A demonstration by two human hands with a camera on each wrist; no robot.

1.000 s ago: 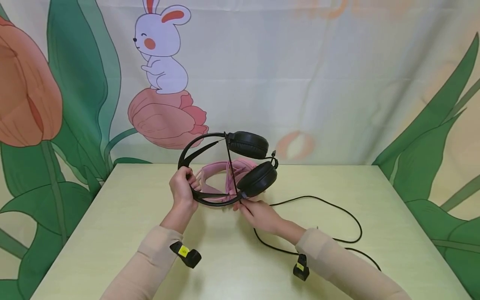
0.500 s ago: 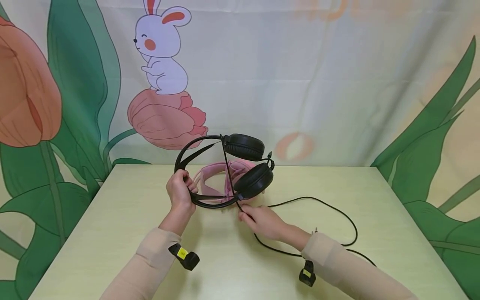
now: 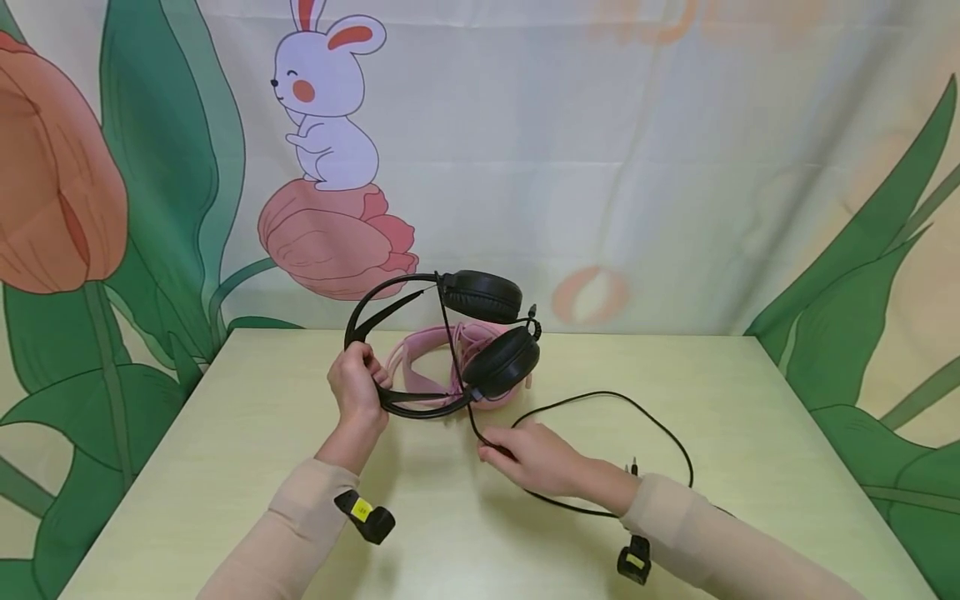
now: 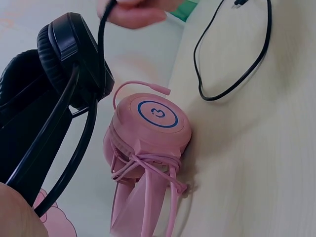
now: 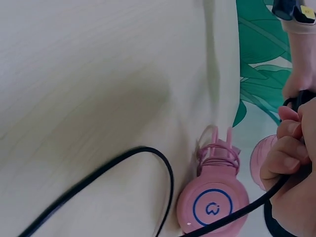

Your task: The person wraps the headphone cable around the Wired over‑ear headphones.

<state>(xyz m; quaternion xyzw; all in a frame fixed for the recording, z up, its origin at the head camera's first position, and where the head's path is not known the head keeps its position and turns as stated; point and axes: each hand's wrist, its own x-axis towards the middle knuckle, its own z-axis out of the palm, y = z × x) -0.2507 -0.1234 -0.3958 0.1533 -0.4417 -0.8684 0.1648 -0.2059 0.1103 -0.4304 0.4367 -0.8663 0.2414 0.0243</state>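
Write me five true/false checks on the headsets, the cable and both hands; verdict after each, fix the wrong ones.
1. The left hand holds the black headset at its headband. True.
2. The right hand grips the black cable. True.
3. The black cable is tightly coiled up. False: part of it lies in a loose, open loop on the table.
4. A pink cord is wound round part of the pink headset. True.
5. The pink headset is held in the right hand. False: it rests on the table, and neither hand holds it.
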